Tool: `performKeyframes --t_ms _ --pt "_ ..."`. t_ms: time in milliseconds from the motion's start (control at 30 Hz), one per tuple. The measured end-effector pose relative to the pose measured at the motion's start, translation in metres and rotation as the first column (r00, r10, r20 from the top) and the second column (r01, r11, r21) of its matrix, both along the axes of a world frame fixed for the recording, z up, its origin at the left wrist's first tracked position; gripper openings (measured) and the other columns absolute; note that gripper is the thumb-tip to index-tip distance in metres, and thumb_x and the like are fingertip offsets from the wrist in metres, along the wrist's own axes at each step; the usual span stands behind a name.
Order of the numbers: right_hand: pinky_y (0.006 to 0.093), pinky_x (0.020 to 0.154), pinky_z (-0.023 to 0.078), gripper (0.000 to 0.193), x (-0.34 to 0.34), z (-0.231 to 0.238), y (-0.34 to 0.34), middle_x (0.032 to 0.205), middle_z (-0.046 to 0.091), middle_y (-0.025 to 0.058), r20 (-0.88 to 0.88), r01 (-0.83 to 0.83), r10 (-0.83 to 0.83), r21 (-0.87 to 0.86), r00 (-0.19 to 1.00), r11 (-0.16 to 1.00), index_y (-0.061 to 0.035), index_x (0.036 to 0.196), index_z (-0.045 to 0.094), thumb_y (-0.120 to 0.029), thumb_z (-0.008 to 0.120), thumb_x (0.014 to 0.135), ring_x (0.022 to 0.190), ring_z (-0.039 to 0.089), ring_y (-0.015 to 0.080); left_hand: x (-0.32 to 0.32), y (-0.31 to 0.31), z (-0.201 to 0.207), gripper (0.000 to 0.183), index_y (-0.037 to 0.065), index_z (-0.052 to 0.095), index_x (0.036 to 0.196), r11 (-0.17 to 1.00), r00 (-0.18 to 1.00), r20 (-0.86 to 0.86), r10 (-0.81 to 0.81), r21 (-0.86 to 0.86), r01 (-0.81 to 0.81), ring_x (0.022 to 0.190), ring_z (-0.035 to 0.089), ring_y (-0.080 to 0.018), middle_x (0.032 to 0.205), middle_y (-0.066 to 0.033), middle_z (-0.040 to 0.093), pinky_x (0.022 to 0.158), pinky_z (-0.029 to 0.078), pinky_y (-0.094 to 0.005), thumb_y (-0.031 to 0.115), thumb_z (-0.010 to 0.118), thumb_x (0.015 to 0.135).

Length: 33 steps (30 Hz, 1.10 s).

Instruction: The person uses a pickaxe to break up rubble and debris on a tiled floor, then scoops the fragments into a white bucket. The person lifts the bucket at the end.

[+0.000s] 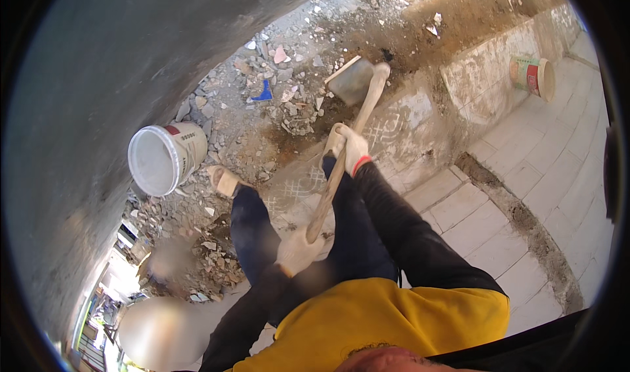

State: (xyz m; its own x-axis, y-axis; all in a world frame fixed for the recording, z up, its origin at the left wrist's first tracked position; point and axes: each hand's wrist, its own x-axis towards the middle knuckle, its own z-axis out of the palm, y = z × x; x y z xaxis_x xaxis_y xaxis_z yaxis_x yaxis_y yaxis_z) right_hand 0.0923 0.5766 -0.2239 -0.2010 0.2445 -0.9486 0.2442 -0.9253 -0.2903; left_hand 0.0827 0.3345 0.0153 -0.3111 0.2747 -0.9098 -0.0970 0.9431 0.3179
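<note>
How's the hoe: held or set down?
Held: left hand grips the near end of the handle, right hand its middle. Whether the blade touches the ground, cannot tell.

Building or renovation site, going by the ground: loose masonry rubble (292, 113) along a bare grey wall (131, 50), exposed brown soil (420, 24), a rough strip (525, 224) breaking up the pale floor tiles (482, 244). Kit matches: white plastic bucket (189, 144) near the wall, red-and-green bucket (530, 77) on the tiles, wood-handled hoe (366, 113) over the debris.

Dirt ground (420, 19), broken rubble (298, 115), blue scrap (264, 92), white bucket (169, 157)
</note>
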Motion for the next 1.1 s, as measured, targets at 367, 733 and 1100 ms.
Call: performKeyframes --t_ms 367,733,1100 --pt "0.0436 0.064 0.069 0.017 -0.146 -0.247 0.127 0.085 0.062 0.0063 0.126 -0.312 0.286 0.384 0.950 0.869 -0.0019 0.102 0.064 -0.016 0.074 0.101 0.068 0.066 0.0220 -0.102 0.103 -0.306 0.035 -0.001 0.062 0.110 0.742 0.662 0.611 0.434 0.174 -0.647 0.055 0.058 -0.0138 0.077 -0.0047 0.062 0.049 0.047 -0.0320 0.025 0.077 0.091" --pt "0.0540 0.066 0.060 0.007 -0.035 -0.253 -0.136 0.082 0.061 0.0071 -0.010 -0.215 0.226 -0.349 0.974 0.912 -0.0141 0.098 0.064 -0.020 0.062 0.101 0.067 0.064 0.0322 -0.082 -0.099 -0.181 0.043 0.000 0.062 0.107 0.874 0.735 0.477 0.483 -0.206 -0.441 0.051 0.056 -0.0135 0.073 -0.0027 0.059 0.047 0.044 -0.0317 0.036 0.081 0.092" --pt "0.0552 0.064 0.065 0.009 -0.061 -0.200 -0.231 0.080 0.061 0.0108 0.042 -0.529 0.555 -0.247 0.831 0.812 -0.0014 0.099 0.069 -0.006 0.072 0.092 0.067 0.066 0.0304 -0.098 -0.134 -0.093 0.039 0.000 0.058 0.119 0.631 0.421 0.520 0.743 -0.335 -0.699 0.051 0.052 -0.0102 0.080 -0.0029 0.059 0.044 0.040 -0.0290 0.026 0.076 0.097"
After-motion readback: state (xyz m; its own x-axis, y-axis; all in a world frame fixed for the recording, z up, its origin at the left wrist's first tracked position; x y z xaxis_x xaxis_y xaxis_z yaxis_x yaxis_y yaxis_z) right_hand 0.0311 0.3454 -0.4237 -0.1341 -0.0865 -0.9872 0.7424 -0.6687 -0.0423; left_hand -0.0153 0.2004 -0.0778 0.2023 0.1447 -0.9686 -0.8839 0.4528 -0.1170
